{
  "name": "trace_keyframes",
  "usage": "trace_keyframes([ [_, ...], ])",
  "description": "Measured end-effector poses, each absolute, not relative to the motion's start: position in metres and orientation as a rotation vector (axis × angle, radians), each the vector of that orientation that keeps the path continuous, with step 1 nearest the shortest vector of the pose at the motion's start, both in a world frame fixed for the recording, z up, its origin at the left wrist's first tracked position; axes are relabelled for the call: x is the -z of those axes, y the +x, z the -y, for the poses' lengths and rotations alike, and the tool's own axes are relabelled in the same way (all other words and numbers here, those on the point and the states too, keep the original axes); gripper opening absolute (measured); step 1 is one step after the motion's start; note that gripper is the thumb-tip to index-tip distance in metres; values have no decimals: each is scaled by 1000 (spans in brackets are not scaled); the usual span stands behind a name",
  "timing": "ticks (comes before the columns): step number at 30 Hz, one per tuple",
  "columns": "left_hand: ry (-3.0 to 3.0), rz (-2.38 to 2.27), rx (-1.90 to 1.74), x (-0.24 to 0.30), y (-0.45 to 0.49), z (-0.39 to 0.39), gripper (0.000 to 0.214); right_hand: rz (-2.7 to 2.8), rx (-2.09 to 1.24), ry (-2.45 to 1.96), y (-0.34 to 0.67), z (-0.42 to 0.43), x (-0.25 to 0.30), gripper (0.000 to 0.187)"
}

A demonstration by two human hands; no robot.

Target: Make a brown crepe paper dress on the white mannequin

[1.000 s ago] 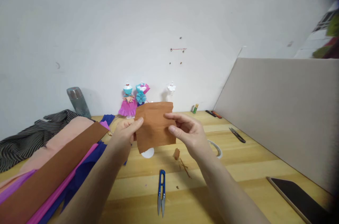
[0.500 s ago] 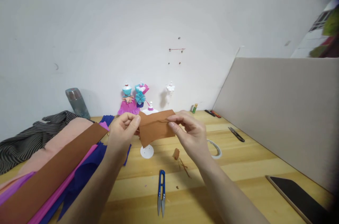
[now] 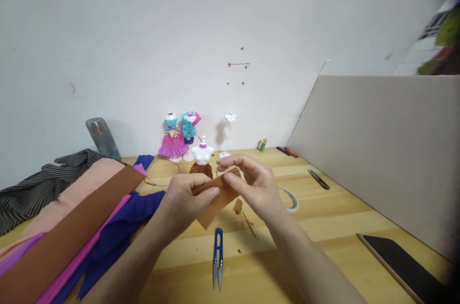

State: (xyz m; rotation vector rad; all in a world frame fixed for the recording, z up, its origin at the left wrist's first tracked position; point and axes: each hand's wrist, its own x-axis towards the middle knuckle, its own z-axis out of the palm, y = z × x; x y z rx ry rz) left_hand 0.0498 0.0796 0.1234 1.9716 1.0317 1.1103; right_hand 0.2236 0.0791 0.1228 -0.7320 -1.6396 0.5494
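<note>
Both my hands hold a folded piece of brown crepe paper (image 3: 214, 202) just above the wooden table (image 3: 323, 218). My left hand (image 3: 187, 201) pinches its left edge with thumb on top. My right hand (image 3: 247, 184) pinches its upper right edge with curled fingers. Right behind the paper stands a small white mannequin bust (image 3: 202, 153) wearing a brown paper skirt. Blue thread snips (image 3: 217, 258) lie on the table below my hands.
Sheets of brown, pink, peach and blue paper (image 3: 72, 227) and a striped cloth (image 3: 39, 189) cover the left side. Dressed mini mannequins (image 3: 179, 134), a white bust (image 3: 228, 124) and a grey flask (image 3: 100, 137) stand by the wall. A tape ring (image 3: 291, 198), black snips (image 3: 318, 178), a phone (image 3: 398, 261) and a grey board (image 3: 388, 151) are on the right.
The brown paper was held up flat, then folded down smaller and lowered toward the table. Both hands came closer together, and the bust with the brown skirt is now uncovered.
</note>
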Motion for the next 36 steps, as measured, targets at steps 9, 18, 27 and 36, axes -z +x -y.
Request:
trace_keyframes([
  [9, 1285, -722, -1199, -113, 48, -99, 27, 1554, -994, -674, 226, -90, -120, 53],
  [18, 1258, -778, -1230, -119, 50, -98, 33, 1356, -1149, -787, 218, -94, -117, 31],
  [27, 1352, -858, -1300, -123, 50, -97, 28, 1409, -1049, -848, 216, -94, -116, 32],
  [36, 1393, -879, -1234, -129, 44, -96, 26, 1433, -1090, -823, 217, -95, -113, 39],
])
